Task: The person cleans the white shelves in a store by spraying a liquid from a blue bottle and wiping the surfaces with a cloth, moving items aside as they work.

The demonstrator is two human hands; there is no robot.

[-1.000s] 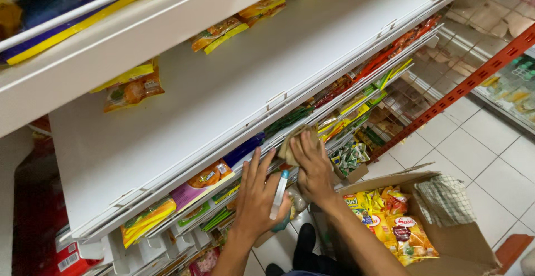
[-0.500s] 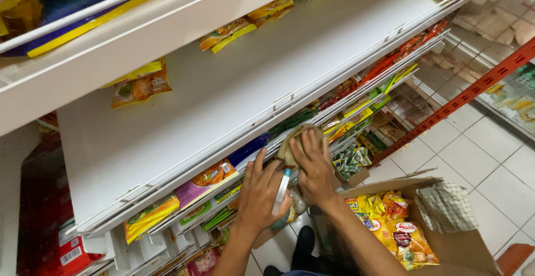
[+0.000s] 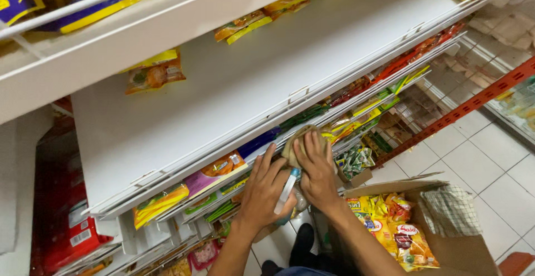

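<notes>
**Two hands at the shelf edge, cloth and bottle in hand**

Head view: Just below the middle of the frame, the right hand (image 3: 319,167) lies flat, fingers together, pressed on a crumpled tan cloth (image 3: 294,145) that sits against the front rail of a white shelf (image 3: 234,98). Beside it, touching, the left hand (image 3: 268,191) is curled loosely around a small clear spray bottle (image 3: 287,189) with a blue cap, which slants between the two hands; how firmly it grips cannot be told.

The broad shelf runs from the lower left to the upper right, with a few yellow and orange snack packets (image 3: 153,72) at its back. Lower shelves under it hold rows of coloured packets (image 3: 356,117). At the lower right an open cardboard box (image 3: 462,251) stands on the tiled floor (image 3: 479,159), filled with yellow packets and a checked cloth (image 3: 450,209).
</notes>
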